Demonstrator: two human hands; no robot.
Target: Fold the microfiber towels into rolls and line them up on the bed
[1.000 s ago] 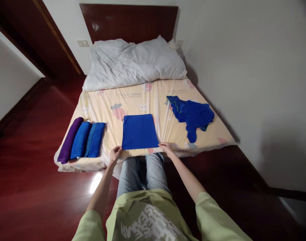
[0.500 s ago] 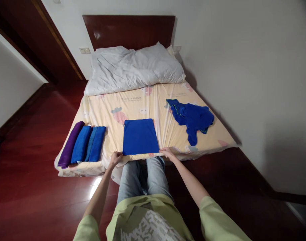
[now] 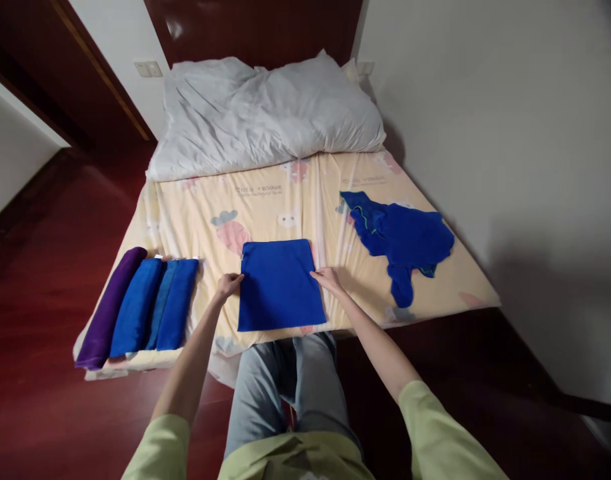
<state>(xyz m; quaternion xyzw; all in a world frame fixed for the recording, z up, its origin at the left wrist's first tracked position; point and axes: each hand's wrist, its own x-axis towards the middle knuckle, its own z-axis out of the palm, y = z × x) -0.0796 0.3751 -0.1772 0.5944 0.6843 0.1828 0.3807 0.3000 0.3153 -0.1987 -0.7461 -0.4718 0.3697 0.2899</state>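
Note:
A folded blue cloth lies flat on the bed's yellow patterned sheet, near the foot edge. My left hand is at the middle of the cloth's left edge, fingers curled onto it. On the opposite side, my right hand meets the right edge, fingertips pinched on the fabric. Both arms reach forward from light green sleeves.
Several rolled towels, one purple and the others blue, lie side by side at the bed's near left corner. A crumpled blue garment lies on the right. A white duvet is bunched at the headboard. The wall runs close along the right.
Both hands have slid from the cloth's near corners up to the middle of its side edges. The view has moved closer over the bed.

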